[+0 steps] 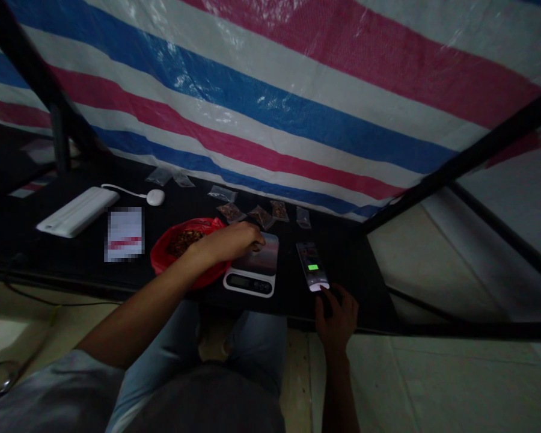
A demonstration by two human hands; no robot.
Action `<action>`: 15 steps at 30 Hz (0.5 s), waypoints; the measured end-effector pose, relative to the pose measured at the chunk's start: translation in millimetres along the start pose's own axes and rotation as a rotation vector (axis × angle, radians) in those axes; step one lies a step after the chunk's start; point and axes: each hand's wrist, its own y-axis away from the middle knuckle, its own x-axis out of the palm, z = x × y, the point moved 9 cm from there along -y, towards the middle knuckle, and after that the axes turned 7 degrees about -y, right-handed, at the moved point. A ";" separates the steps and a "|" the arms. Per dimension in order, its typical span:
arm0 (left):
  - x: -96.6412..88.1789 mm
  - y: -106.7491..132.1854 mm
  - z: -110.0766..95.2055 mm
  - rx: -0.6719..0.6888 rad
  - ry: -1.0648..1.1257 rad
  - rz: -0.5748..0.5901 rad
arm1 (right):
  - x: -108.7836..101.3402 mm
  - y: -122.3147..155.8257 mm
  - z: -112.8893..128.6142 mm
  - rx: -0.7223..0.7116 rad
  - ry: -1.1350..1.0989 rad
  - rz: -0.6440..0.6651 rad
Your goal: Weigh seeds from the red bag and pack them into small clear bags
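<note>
1. Left hand (pixel 243 237): fingers curled together at the plate of the digital scale (pixel 255 266); whether they pinch anything, I cannot tell.
2. Right hand (pixel 338 313): loosely spread, a fingertip at the near end of the smartphone (pixel 310 258), right of the scale.
3. Red plastic bag (pixel 160 255) of brown pieces (pixel 183 242): just left of the scale, partly hidden by the left forearm (pixel 157 307).
4. Small clear bags (pixel 261 217): behind the scale, before a striped sheet (pixel 252 114).

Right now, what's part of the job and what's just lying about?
In the job, it seems:
scale, left hand over it
red bag of brown bits
filled packets
phone, right hand at its near end

Likely lying about:
white block
white puck
blurred card
</note>
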 end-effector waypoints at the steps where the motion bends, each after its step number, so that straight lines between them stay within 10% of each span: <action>1: 0.0 0.1 -1.8 0.007 0.013 0.007 | -0.1 0.0 0.0 -0.004 0.000 -0.002; 9: -23.5 11.2 -5.4 0.032 0.226 -0.119 | -0.9 -0.3 1.1 -0.012 -0.012 -0.007; 15: -16.8 77.3 69.1 -0.270 0.056 -0.004 | 3.7 2.4 -3.6 -0.019 -0.001 0.041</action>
